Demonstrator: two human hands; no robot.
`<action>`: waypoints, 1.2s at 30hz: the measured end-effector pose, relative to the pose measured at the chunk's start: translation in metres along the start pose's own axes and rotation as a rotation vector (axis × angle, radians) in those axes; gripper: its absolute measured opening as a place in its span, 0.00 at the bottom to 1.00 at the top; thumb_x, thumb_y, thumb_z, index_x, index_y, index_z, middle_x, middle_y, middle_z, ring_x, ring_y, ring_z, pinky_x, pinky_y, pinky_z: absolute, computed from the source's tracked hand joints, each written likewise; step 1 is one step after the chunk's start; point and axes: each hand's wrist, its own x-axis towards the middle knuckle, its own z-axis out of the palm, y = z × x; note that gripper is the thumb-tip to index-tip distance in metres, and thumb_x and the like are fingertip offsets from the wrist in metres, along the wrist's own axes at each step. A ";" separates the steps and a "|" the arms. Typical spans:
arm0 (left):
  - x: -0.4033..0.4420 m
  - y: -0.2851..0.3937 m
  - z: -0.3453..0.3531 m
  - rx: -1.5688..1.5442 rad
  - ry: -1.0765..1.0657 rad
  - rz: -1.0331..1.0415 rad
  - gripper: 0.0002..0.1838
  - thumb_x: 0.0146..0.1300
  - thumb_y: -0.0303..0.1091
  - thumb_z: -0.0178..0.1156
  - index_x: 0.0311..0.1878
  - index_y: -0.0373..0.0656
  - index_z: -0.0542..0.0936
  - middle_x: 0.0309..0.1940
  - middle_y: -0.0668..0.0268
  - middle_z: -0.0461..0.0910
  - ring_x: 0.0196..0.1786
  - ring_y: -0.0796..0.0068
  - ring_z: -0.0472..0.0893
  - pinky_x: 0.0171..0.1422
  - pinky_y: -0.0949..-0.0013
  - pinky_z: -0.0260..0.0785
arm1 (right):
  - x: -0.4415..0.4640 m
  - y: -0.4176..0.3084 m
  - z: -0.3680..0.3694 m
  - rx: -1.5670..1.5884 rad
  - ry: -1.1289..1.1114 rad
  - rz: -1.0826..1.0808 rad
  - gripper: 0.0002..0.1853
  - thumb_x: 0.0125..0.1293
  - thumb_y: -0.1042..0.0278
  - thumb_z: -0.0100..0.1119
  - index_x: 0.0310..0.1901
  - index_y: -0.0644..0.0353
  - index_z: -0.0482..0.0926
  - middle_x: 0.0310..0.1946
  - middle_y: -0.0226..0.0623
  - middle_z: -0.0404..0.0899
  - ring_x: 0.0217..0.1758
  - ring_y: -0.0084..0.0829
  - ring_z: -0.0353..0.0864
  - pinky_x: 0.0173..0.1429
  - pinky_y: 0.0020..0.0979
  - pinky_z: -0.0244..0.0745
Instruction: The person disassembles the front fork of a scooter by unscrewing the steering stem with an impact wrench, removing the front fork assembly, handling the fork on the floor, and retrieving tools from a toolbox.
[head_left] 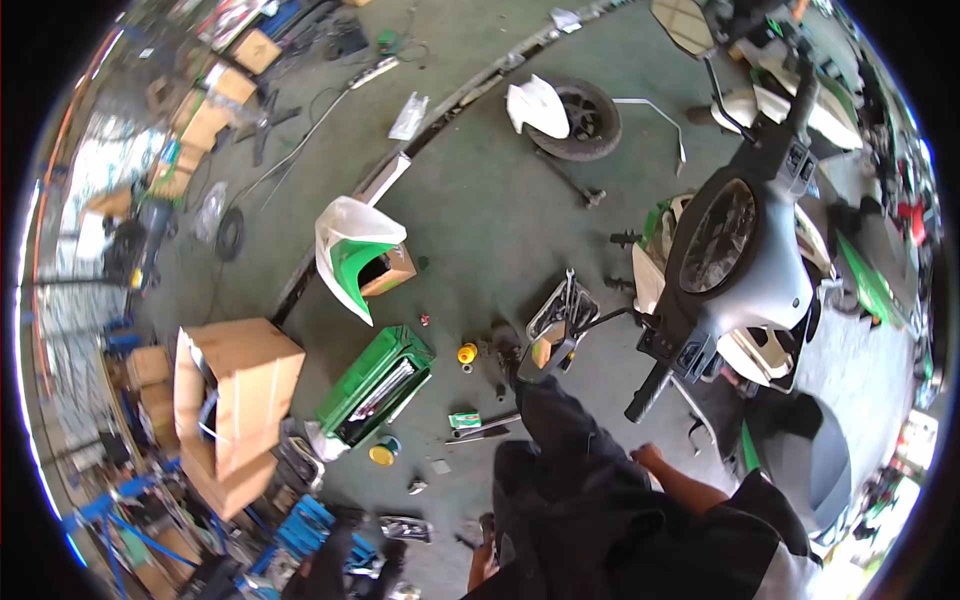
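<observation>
1. On my remote feed, the scooter is ahead and to the right, its near grip close to the right hand.
2. That hand looks loosely curled and apart from the grip; I cannot tell whether it holds anything.
3. The left hand hangs low; its opening and hold I can't make out.
4. I judge the scooter heavy and stiff, its glossy oval panel slick and scratchable; I'd take the grip, not the mirror.
</observation>
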 end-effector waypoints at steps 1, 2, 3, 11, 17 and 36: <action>-0.004 0.033 -0.014 -0.015 0.015 0.016 0.26 0.61 0.62 0.67 0.39 0.45 0.81 0.17 0.74 0.70 0.22 0.73 0.78 0.24 0.62 0.71 | -0.002 -0.021 0.008 0.071 0.011 -0.014 0.22 0.51 0.46 0.66 0.34 0.60 0.88 0.36 0.49 0.87 0.47 0.47 0.87 0.56 0.44 0.79; -0.009 0.069 -0.026 -0.039 0.023 0.033 0.26 0.62 0.62 0.67 0.39 0.46 0.80 0.16 0.75 0.70 0.21 0.73 0.77 0.24 0.62 0.71 | -0.008 -0.041 0.006 0.122 0.013 -0.046 0.22 0.52 0.46 0.66 0.35 0.60 0.88 0.37 0.48 0.88 0.46 0.47 0.87 0.55 0.44 0.79; -0.016 0.104 -0.039 -0.065 0.034 0.053 0.26 0.62 0.62 0.67 0.39 0.46 0.80 0.16 0.75 0.69 0.21 0.74 0.77 0.24 0.62 0.71 | -0.016 -0.062 0.008 0.175 0.012 -0.082 0.22 0.53 0.46 0.66 0.37 0.60 0.87 0.37 0.47 0.88 0.46 0.46 0.87 0.55 0.43 0.79; -0.078 0.332 -0.123 0.073 0.142 0.207 0.26 0.65 0.64 0.61 0.32 0.49 0.72 0.13 0.74 0.59 0.13 0.72 0.64 0.23 0.68 0.71 | -0.051 -0.147 0.030 0.847 -0.108 0.111 0.17 0.62 0.53 0.61 0.43 0.58 0.83 0.35 0.36 0.80 0.39 0.33 0.79 0.44 0.43 0.79; -0.098 0.484 -0.156 0.415 0.166 0.270 0.27 0.66 0.64 0.61 0.32 0.48 0.72 0.13 0.72 0.62 0.13 0.71 0.64 0.24 0.67 0.72 | -0.101 -0.224 0.033 0.977 -0.125 0.161 0.17 0.68 0.59 0.55 0.46 0.65 0.82 0.38 0.38 0.83 0.39 0.34 0.82 0.43 0.41 0.82; -0.250 1.027 0.107 0.444 -0.181 0.570 0.30 0.65 0.70 0.56 0.33 0.49 0.73 0.19 0.71 0.69 0.21 0.72 0.68 0.46 0.56 0.71 | -0.193 -0.500 0.052 1.678 -0.124 0.350 0.17 0.70 0.58 0.54 0.48 0.62 0.84 0.36 0.37 0.84 0.40 0.34 0.83 0.41 0.39 0.82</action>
